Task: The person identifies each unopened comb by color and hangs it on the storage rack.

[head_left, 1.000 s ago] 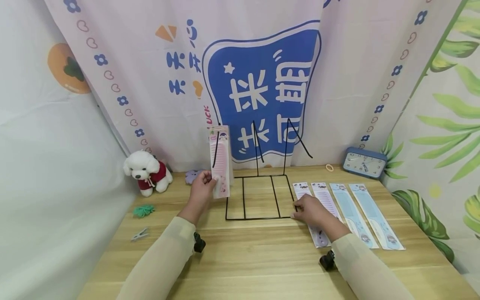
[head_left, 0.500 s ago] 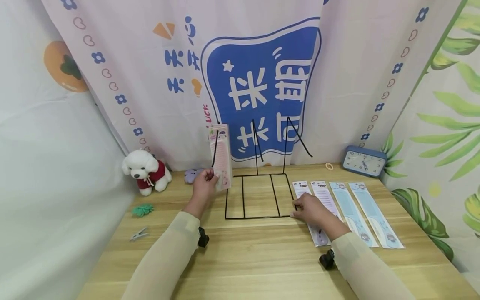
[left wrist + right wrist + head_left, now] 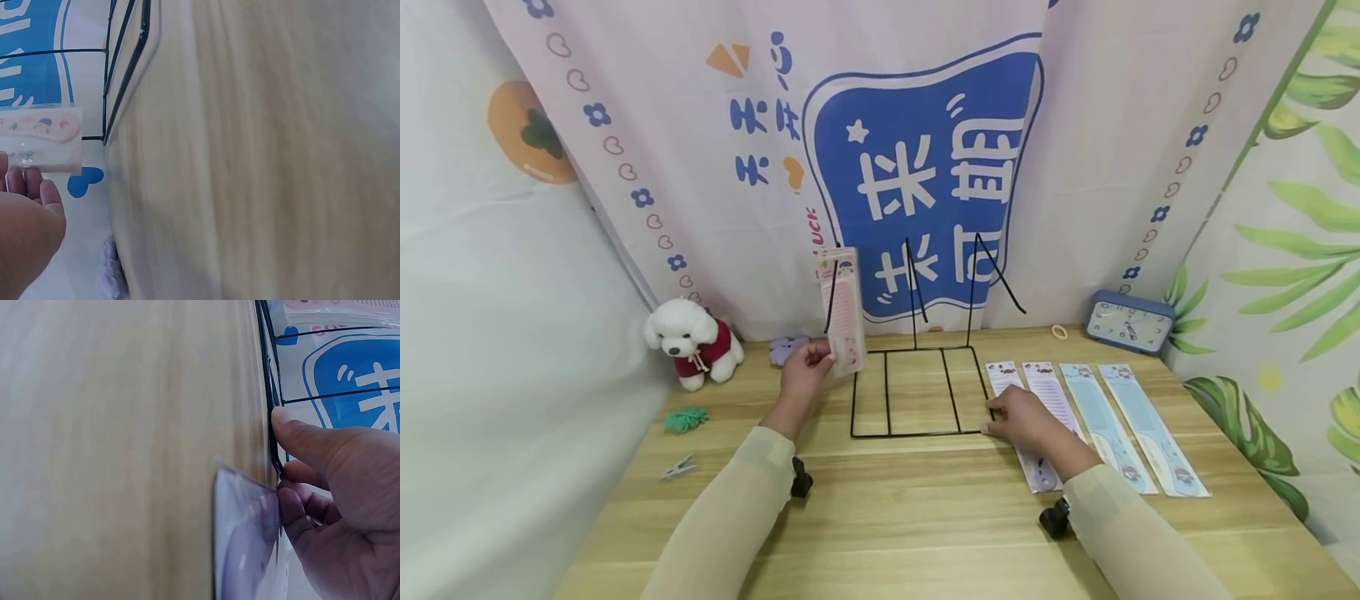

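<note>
A packaged pink comb (image 3: 846,312) hangs on the left hook of a black wire display rack (image 3: 922,434), with more packaging behind it. My left hand (image 3: 805,379) pinches the lower left edge of this package. In the left wrist view the comb's rounded pink handle end (image 3: 62,125) shows through clear plastic, beside my fingers. My right hand (image 3: 1026,425) grips the front right corner of the rack's base. The right wrist view has my thumb on the black wire (image 3: 273,419), with a packaged purple comb (image 3: 244,565) just below. The middle and right hooks carry nothing.
Right of the rack lie two purple packaged combs (image 3: 1051,398) and two blue ones (image 3: 1150,429). A blue clock (image 3: 1130,323) and a small ring (image 3: 1059,332) are behind. To the left are a toy dog (image 3: 688,337), a green scrunchie-like item (image 3: 685,419) and a clip (image 3: 679,468).
The pink comb in my left hand has slid back along the left hook, its lower end now higher. My right hand has stayed on the rack's corner.
</note>
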The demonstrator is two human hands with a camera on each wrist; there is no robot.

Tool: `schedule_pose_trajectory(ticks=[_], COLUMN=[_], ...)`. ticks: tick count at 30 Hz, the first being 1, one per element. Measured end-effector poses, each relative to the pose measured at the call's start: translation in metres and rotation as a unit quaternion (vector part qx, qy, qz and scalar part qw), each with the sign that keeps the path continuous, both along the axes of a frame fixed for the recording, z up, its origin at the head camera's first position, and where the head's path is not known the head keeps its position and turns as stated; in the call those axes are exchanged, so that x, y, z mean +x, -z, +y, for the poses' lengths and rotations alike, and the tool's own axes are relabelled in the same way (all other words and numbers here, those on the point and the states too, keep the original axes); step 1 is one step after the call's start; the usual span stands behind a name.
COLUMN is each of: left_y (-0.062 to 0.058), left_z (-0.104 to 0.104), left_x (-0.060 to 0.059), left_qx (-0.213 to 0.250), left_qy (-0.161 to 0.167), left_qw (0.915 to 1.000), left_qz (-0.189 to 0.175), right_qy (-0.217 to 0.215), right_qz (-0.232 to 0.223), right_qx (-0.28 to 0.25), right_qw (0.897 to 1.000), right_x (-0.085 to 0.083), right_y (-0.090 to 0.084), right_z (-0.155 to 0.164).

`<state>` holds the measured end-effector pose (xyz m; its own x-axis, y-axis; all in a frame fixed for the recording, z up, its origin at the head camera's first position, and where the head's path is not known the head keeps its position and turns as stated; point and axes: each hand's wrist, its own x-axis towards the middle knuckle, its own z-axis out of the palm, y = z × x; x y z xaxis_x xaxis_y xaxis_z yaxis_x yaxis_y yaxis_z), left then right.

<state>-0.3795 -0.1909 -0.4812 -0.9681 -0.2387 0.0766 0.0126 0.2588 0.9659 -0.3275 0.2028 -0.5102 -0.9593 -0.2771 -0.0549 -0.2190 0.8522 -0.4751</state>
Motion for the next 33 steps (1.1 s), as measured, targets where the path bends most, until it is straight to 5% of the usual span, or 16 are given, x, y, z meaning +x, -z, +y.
schedule_pose_trajectory(ticks=[7, 11, 18, 25, 28, 33], left_y=[0.009, 0.012, 0.012, 0.012, 0.013, 0.014], left_z=[-0.009, -0.01, -0.001, 0.007, 0.009, 0.009], left_x=[0.007, 0.014, 0.035, 0.047, 0.049, 0.05], left_qx=[-0.043, -0.103, -0.213, -0.334, -0.348, -0.345], left_qy=[0.007, 0.052, 0.182, 0.237, 0.239, 0.233], left_qw=[0.999, 0.9929, 0.9568, 0.9081, 0.9023, 0.9041], left_qz=[-0.009, -0.028, -0.077, -0.089, -0.088, -0.096], right_qy=[-0.005, -0.006, -0.001, -0.002, -0.001, 0.0], right_qz=[0.005, 0.009, 0.006, 0.004, 0.005, 0.004], right_qx=[0.001, 0.004, 0.006, 0.003, 0.002, 0.005], right_qw=[1.0, 1.0, 1.0, 1.0, 1.0, 1.0], right_x=[0.0, -0.001, -0.002, -0.001, 0.0, 0.001], right_y=[0.001, 0.002, 0.004, 0.006, 0.005, 0.001], right_z=[0.0, 0.0, 0.0, 0.001, 0.001, 0.001])
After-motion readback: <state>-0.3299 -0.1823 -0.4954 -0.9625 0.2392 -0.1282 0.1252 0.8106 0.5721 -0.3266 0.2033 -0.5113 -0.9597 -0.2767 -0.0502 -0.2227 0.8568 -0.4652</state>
